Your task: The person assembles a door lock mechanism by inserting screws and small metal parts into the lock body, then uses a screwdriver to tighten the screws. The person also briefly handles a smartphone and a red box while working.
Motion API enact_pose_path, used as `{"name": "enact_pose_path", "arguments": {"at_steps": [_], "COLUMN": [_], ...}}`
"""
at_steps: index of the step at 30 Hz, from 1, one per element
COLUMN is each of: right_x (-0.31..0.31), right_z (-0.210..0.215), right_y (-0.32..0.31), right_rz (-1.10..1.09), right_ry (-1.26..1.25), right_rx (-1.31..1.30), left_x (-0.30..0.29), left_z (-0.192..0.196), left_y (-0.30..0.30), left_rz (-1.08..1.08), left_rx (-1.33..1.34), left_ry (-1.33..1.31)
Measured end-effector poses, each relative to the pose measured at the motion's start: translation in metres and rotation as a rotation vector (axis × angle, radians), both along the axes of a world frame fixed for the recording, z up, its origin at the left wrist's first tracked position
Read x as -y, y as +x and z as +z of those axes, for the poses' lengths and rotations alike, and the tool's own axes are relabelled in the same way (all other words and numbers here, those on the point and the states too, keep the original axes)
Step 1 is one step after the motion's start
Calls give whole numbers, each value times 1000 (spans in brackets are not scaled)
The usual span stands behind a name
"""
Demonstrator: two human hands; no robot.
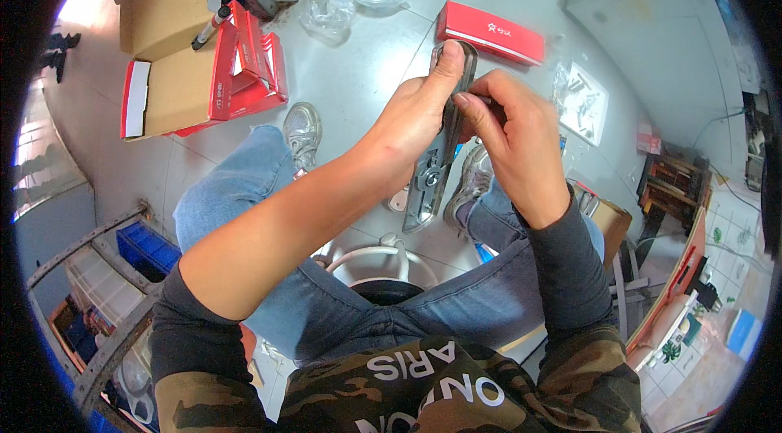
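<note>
Your left hand [415,111] grips the long grey metal bracket [440,148] upright above your knees; your right hand [509,136] pinches something small at its upper right edge. Probably fitting; next, steady alignment.

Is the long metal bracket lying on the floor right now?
No, the long metal bracket is held up off the floor, gripped by the left hand and the right hand above the knees.

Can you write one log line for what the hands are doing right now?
left hand: holds metal plate | right hand: fingers pinch plate's edge | floor: red box
</note>
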State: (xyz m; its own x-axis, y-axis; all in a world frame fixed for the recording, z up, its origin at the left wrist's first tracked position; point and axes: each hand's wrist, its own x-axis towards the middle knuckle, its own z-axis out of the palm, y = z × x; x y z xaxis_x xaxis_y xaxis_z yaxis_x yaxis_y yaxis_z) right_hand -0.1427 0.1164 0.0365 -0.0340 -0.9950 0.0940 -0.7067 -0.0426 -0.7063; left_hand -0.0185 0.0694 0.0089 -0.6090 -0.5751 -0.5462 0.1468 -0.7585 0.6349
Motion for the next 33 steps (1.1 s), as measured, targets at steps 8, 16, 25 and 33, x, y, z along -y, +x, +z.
{"name": "enact_pose_path", "arguments": {"at_steps": [8, 16, 25, 33], "right_x": [-1, 3, 0, 2], "right_z": [-5, -5, -10, -12], "right_y": [0, 1, 5, 0], "right_rz": [7, -30, 16, -7], "right_ry": [-34, 247, -3, 166], "right_rx": [157, 150, 72, 210], "left_x": [3, 3, 4, 6], "left_z": [2, 1, -2, 0], "left_y": [3, 6, 4, 8], "left_rz": [-79, -75, -55, -79], "left_rx": [31, 43, 30, 75], "left_ry": [-7, 47, 7, -3]}}
